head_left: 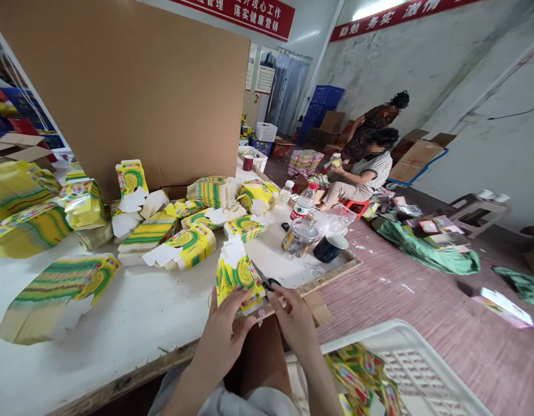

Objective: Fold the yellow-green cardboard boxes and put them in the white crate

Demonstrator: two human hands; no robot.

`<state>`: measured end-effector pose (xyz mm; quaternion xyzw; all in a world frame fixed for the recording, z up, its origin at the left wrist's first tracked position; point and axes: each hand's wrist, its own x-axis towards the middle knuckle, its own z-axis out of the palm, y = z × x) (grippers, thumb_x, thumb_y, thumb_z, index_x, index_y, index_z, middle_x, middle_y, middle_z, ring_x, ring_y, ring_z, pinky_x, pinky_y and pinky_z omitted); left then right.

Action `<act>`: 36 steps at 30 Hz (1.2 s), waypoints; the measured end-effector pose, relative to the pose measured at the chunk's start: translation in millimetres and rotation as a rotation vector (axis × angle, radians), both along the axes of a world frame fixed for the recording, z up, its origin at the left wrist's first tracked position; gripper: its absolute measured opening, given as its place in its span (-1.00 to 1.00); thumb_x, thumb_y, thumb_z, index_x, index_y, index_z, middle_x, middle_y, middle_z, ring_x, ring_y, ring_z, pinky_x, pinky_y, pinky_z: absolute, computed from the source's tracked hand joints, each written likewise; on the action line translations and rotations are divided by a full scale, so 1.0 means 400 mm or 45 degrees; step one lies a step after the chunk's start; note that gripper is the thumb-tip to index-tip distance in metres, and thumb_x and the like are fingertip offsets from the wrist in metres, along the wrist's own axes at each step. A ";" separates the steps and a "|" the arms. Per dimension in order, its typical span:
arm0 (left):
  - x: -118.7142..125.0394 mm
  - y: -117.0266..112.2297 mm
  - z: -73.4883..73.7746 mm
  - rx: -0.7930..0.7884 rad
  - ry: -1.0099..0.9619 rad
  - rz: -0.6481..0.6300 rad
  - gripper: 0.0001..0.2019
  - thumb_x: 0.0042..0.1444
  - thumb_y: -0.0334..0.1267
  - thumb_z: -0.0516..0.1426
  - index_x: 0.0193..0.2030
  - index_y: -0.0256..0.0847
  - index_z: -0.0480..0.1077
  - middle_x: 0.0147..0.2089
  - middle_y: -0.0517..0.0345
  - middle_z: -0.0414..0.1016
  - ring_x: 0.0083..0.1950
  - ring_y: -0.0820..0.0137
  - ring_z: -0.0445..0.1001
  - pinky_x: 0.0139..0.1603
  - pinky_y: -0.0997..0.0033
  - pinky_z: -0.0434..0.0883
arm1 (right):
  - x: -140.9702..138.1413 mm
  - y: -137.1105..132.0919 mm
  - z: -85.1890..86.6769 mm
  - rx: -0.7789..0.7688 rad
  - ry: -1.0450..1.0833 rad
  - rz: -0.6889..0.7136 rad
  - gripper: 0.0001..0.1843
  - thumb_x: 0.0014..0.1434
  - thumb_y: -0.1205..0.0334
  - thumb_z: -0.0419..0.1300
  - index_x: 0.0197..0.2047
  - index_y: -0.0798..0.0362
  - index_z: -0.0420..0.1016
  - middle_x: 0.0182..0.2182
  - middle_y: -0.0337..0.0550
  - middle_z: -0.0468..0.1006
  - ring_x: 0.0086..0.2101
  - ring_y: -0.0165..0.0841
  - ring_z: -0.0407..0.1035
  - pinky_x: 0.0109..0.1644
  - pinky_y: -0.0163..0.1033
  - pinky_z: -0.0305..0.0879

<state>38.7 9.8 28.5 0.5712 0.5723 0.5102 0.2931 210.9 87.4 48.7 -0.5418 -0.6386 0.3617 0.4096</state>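
A bundle of flattened yellow-green cartons (238,274) with white flaps stands at the table's front edge. Around its near side my left hand (227,318) is closed, fingers on the printed face and thumb toward me. My right hand (295,318) is at the bundle's right corner, its fingers bent together; what they pinch, if anything, is hidden. Just beyond those fingertips lie scissors (263,278) with black handles, blades pointing away to the left. Whether the right hand touches the handles I cannot tell.
More carton bundles (61,292) cover the white table (132,329) before a large cardboard sheet (163,92). A clear jar (298,240), a dark mug (331,247) and a red-capped bottle (305,202) stand right. A white basket (422,352) holds yellow packs below. Two people work farther back.
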 end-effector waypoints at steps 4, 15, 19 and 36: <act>-0.002 -0.012 0.000 -0.001 -0.027 -0.031 -0.62 0.23 -0.24 0.21 0.19 0.02 0.49 0.21 0.09 0.60 0.31 0.09 0.46 0.53 -0.24 -0.33 | -0.083 0.018 -0.040 -0.069 0.179 0.005 -0.52 0.03 -0.21 0.34 -0.31 0.09 0.63 -0.48 -0.09 0.60 -0.47 -0.23 0.40 -0.38 -0.16 0.35; 0.012 -0.010 0.044 -0.089 -1.248 -0.157 -0.54 0.15 0.06 0.27 0.13 -0.08 0.55 0.15 -0.07 0.64 0.22 0.04 0.54 0.24 0.11 0.46 | -0.063 -0.093 0.011 -0.504 0.935 0.229 -0.59 -0.05 -0.02 0.52 -0.21 0.04 0.63 -0.35 -0.07 0.71 -0.31 -0.20 0.59 -0.14 -0.10 0.50; 0.014 -0.023 0.061 -0.123 -1.413 -0.263 -0.63 0.11 0.01 0.32 0.02 -0.04 0.63 -0.02 0.00 0.73 0.09 0.11 0.63 0.17 0.21 0.51 | -0.073 -0.108 0.014 -0.583 1.006 0.292 -0.62 -0.09 0.01 0.55 -0.26 0.02 0.65 -0.37 -0.12 0.70 -0.31 -0.24 0.58 -0.11 -0.14 0.48; 0.040 -0.023 0.050 -0.082 -1.028 0.201 -0.42 0.13 -0.11 0.33 0.23 -0.13 0.22 -0.02 -0.05 0.67 -0.03 0.19 0.64 -0.08 0.33 0.53 | -0.062 -0.128 -0.008 -0.140 0.374 0.167 -0.66 0.19 -0.07 0.31 -0.31 0.07 0.52 -0.47 -0.15 0.55 -0.47 -0.33 0.38 -0.38 -0.29 0.35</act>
